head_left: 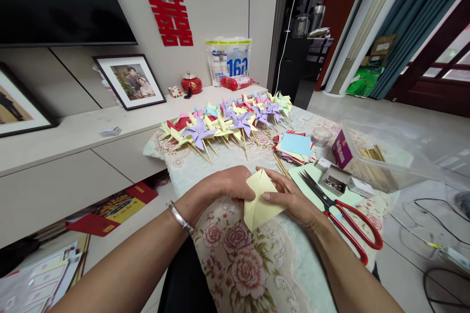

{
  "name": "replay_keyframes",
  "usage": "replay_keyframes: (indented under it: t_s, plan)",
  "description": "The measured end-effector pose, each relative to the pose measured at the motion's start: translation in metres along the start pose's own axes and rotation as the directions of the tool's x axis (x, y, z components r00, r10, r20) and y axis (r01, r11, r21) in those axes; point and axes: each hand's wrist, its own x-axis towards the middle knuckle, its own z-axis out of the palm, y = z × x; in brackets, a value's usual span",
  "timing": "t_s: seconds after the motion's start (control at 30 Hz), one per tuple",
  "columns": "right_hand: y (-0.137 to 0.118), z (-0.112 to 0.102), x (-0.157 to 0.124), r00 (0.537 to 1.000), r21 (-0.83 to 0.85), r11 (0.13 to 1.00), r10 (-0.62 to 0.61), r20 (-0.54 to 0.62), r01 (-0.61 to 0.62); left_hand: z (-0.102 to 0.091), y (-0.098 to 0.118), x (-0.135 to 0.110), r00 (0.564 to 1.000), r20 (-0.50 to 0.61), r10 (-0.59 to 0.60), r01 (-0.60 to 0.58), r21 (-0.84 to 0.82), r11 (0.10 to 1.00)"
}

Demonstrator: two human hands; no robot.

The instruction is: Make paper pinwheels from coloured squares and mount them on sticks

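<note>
The yellow paper lies between the hands, tip toward the person — left hand pinching its left edge, right hand pinching its right.

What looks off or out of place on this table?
Red-handled scissors lie with blades open on the table, close by the right hand, handles near the table's right edge. That hand and the left hand hold a yellow paper. Nothing looks spilled or damaged.
</note>
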Motion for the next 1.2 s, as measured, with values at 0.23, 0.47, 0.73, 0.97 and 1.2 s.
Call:
replay_keyframes:
  t_s: [0.23,0.47,0.73,0.97,1.2]
  plan:
    - [0.000,-0.001,0.001,0.999,-0.053,0.999,0.008,-0.048,-0.011,-0.003,0.003,0.011,0.999,0.037,0.021,-0.022,0.014,1.000]
    - [0.007,-0.005,0.005,0.998,-0.081,0.997,-0.007,-0.063,0.002,0.000,0.001,0.015,0.997,0.052,0.065,-0.068,0.058,0.996]
    - [0.007,-0.003,0.004,0.993,-0.112,0.994,-0.001,-0.119,-0.013,-0.004,0.000,0.013,0.993,0.114,0.035,-0.028,-0.061,0.998]
    - [0.009,-0.007,0.008,0.966,-0.125,0.990,-0.095,-0.242,0.066,0.005,-0.022,0.002,0.998,-0.059,-0.005,-0.032,-0.613,0.790]
    - [0.010,-0.009,0.012,0.929,-0.194,0.977,-0.146,-0.340,0.082,0.051,-0.032,0.005,0.978,-0.198,-0.059,-0.128,-0.805,0.579]
